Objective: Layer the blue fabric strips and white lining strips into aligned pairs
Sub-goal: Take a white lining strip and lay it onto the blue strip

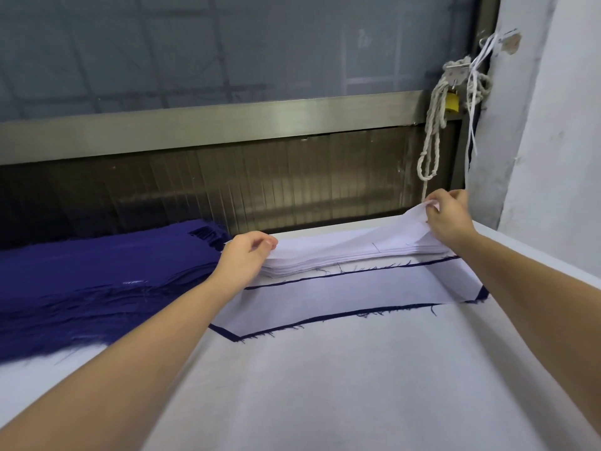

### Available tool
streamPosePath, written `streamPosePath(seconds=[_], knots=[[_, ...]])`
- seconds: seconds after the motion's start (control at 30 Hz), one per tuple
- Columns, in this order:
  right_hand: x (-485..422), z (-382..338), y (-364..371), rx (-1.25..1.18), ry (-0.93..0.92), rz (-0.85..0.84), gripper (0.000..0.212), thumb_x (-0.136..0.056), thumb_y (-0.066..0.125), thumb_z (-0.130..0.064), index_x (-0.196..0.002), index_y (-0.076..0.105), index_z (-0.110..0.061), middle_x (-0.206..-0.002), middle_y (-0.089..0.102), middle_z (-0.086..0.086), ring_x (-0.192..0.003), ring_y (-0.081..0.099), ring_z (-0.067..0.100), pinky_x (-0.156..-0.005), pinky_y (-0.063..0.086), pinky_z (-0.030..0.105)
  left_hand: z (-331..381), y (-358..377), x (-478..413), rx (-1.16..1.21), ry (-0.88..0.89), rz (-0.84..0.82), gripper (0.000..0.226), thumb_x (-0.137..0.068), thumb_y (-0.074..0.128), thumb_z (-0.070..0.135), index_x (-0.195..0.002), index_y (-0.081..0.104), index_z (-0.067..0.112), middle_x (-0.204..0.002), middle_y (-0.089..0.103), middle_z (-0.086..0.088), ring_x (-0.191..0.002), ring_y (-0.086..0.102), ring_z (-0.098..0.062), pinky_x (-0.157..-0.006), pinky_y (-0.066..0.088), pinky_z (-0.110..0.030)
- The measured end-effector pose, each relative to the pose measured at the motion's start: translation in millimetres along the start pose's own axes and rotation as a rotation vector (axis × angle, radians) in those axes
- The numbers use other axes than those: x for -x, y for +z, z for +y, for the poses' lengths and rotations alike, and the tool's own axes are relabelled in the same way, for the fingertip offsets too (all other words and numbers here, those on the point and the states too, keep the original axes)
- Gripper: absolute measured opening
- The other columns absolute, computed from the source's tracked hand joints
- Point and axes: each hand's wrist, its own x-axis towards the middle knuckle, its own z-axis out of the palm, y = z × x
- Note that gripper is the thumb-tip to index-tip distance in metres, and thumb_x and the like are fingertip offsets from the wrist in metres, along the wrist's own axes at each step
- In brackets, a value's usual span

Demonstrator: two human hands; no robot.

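l. hand (pixel 244 255): fingers curled, thumb on top, pinching the left end of the top lining strip (pixel 409 222); can't tell if it holds one sheet or a few. r. hand (pixel 450 216): thumb + fingertips pinch the right end of the same strip, raised clear of the pile, so that end peaks up while the middle sags back down onto the rest. both forearms bare, reaching fwd across the table.

under the strip: lining stack (pixel 325 260), many thin white sheets, edges roughly flush, lying along the far side of the table (pixel 325 385), which has a white cover.

just in front of the stack, touching its near edge: a laid pair (pixel 351 292), i.e. one white strip flat on top of a blue strip (pixel 357 311). blue shows only as a thin frayed border along the far + near long edges and at both slanted ends, so the two sit closely aligned, loose threads sticking out.

left of the l. hand: blue fabric stack (pixel 97 271), thick pile w/ ragged fringed near edge, its right end next to the lining stack's left end.

behind: metal window frame (pixel 227 122) w/ grey glass above, dark ribbed panel below. far right: knotted rope (pixel 432 131) + thin white strings (pixel 473 102) hang from a bracket, beside a white wall (pixel 553 141).
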Motion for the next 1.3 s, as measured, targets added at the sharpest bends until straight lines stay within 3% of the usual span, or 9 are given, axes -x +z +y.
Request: streamPosePath(seconds=[0.37, 0.57, 0.83, 1.03, 1.13, 1.2, 1.3], knots=[[10, 14, -6, 0.280, -0.056, -0.123, 0.027, -0.096, 0.037, 0.000, -0.121, 0.045, 0.008, -0.141, 0.034, 0.018, -0.110, 0.048, 0.041, -0.094, 0.039, 0.042, 3, -2, 4, -0.049, 0.011, 0.003, 0.022, -0.096, 0.049, 0.012, -0.108, 0.067, 0.011, -0.102, 0.061, 0.006, -0.101, 0.052, -0.009, -0.093, 0.039, -0.023], [16, 14, -10, 0.282, -0.061, -0.133, 0.027, -0.095, 0.035, 0.002, -0.120, 0.043, 0.010, -0.144, 0.029, 0.020, -0.114, 0.045, 0.043, -0.096, 0.037, 0.043, 5, -5, 8, -0.064, 0.026, -0.007, 0.024, -0.097, 0.046, 0.013, -0.107, 0.067, 0.011, -0.103, 0.060, 0.006, -0.102, 0.052, -0.010, -0.090, 0.038, -0.023], [24, 7, -15, 0.094, -0.042, -0.055, 0.026, -0.098, 0.036, -0.003, -0.112, 0.057, 0.003, -0.126, 0.051, 0.019, -0.108, 0.052, 0.035, -0.091, 0.040, 0.035, 3, -17, 17, -0.071, 0.057, -0.010, 0.023, -0.096, 0.047, 0.013, -0.103, 0.068, 0.011, -0.102, 0.066, 0.006, -0.099, 0.056, -0.009, -0.085, 0.038, -0.019], [45, 1, -22, 0.032, -0.072, 0.012, 0.026, -0.096, 0.039, -0.004, -0.107, 0.063, -0.005, -0.116, 0.060, 0.013, -0.088, 0.055, 0.028, -0.075, 0.039, 0.029, -6, -31, 33, -0.068, 0.057, -0.002, 0.020, -0.096, 0.049, 0.011, -0.102, 0.068, 0.014, -0.102, 0.065, 0.007, -0.098, 0.057, -0.008, -0.089, 0.040, -0.020], [56, -4, -26, -0.054, -0.066, -0.013, 0.025, -0.094, 0.040, -0.002, -0.100, 0.064, -0.005, -0.102, 0.065, 0.016, -0.074, 0.062, 0.029, -0.061, 0.042, 0.027, -10, -39, 43, 0.035, 0.043, -0.021, 0.022, -0.093, 0.050, 0.002, -0.098, 0.067, 0.016, -0.099, 0.068, 0.006, -0.099, 0.061, -0.007, -0.092, 0.045, -0.025], [64, -7, -30, -0.091, -0.073, -0.017, 0.023, -0.092, 0.043, 0.001, -0.093, 0.065, -0.005, -0.094, 0.066, 0.016, -0.064, 0.061, 0.021, -0.055, 0.040, 0.023, -12, -43, 49, 0.071, 0.037, -0.030, 0.027, -0.090, 0.050, -0.005, -0.098, 0.067, 0.015, -0.099, 0.069, 0.005, -0.100, 0.062, -0.005, -0.087, 0.048, -0.023], [75, -9, -35, -0.116, -0.087, -0.025, 0.020, -0.089, 0.048, 0.004, -0.083, 0.064, -0.006, -0.084, 0.066, 0.013, -0.076, 0.063, 0.027, -0.073, 0.051, 0.033, -14, -48, 57, 0.086, 0.061, -0.025, 0.031, -0.088, 0.048, -0.011, -0.099, 0.067, 0.011, -0.103, 0.069, 0.000, -0.101, 0.063, -0.009, -0.079, 0.048, -0.015]])
